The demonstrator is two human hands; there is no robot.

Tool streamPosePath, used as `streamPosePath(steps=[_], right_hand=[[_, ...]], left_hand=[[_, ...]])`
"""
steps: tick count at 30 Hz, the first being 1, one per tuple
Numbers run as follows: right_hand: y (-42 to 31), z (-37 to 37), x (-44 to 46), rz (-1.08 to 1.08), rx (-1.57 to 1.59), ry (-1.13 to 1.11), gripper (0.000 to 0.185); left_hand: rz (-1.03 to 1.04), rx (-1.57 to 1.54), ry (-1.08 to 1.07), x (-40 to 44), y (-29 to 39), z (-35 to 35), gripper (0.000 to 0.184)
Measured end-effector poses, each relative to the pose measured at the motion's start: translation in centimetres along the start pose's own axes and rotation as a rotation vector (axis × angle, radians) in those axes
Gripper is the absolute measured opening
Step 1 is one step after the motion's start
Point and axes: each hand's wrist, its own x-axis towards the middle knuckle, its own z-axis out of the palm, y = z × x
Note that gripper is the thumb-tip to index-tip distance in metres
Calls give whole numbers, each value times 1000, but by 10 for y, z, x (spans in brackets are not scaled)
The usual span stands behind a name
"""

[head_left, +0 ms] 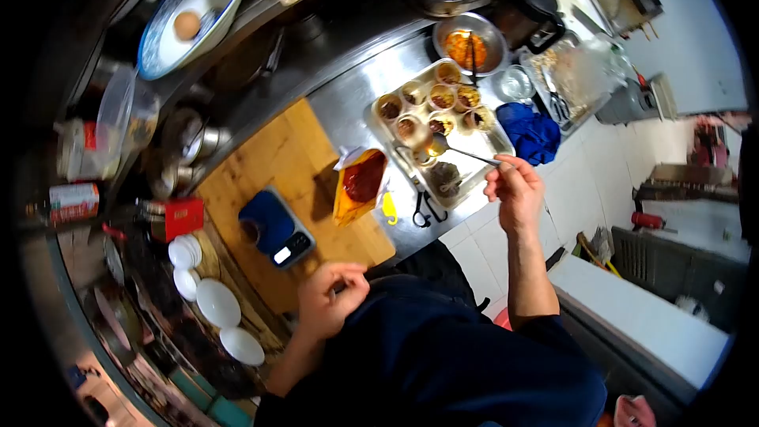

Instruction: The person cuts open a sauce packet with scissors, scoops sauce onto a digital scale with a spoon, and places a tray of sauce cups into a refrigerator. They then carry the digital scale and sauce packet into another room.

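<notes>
My right hand (515, 183) pinches the handle of a spoon (466, 155). The spoon's bowl is over a metal tray (494, 142), close to several small clear cups (441, 96) with dark and yellowish food in them. A dark clump (444, 179) lies in the tray's near corner. My left hand (332, 294) is loosely curled in front of my body, with nothing visible in it. Just beyond it, a kitchen scale (292, 249) with a blue top lies on the wooden board (316, 146). An opened bag of red sauce (364, 179) stands between scale and tray.
Black scissors (425, 212) lie beside the tray. Behind it are a metal bowl of orange food (466, 41) and a black jug (528, 12). A blue cloth (528, 131) is at the right. White bowls (218, 303) line the left; a patterned bowl (190, 20) sits on the shelf.
</notes>
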Motion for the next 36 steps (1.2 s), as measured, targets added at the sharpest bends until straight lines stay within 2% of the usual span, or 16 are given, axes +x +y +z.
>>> streamPosePath(steps=[3, 5, 7, 9, 11, 12, 13, 15, 17, 19, 20, 23, 26, 36], right_hand=[[-21, 23, -24, -83, -166, -116, 19], [-27, 44, -39, -154, -216, -266, 17], [-28, 69, -55, -132, -388, -344, 16], [-27, 98, -65, -258, -705, -409, 15], [-12, 114, -63, -488, -921, -473, 18], [-13, 123, -64, -497, -1039, -494, 21], [-6, 126, -61, -496, -1043, -501, 21], [17, 128, -52, -648, -1197, -482, 22], [27, 132, -46, -666, -1263, -478, 19], [31, 137, -42, -906, -1263, -497, 13], [32, 139, -41, -960, -1354, -506, 18], [37, 143, -34, -972, -1446, -550, 19], [43, 149, -25, -980, -1489, -601, 15], [38, 179, -11, -891, -1606, -747, 7]], left_hand=[[65, 27, 131, 16, -11, -14, 20], [-16, -36, 273, 31, -31, -25, 16], [-23, -37, 289, 46, -52, -36, 15], [-63, -109, 312, 59, -72, -42, 15], [-102, -110, 316, 68, -70, -40, 15], [-107, -111, 310, 72, -69, -39, 16], [-113, -112, 304, 76, -69, -38, 16], [-115, -114, 321, 83, -73, -37, 17], [-153, -77, 327, 91, -81, -37, 18], [-171, -78, 329, 96, -93, -35, 19], [-202, -70, 311, 95, -100, -34, 20], [-216, -48, 285, 95, -130, -32, 24], [-76, 170, 328, 95, -150, -23, 28], [-1, 222, 386, 105, -126, -9, 30]])
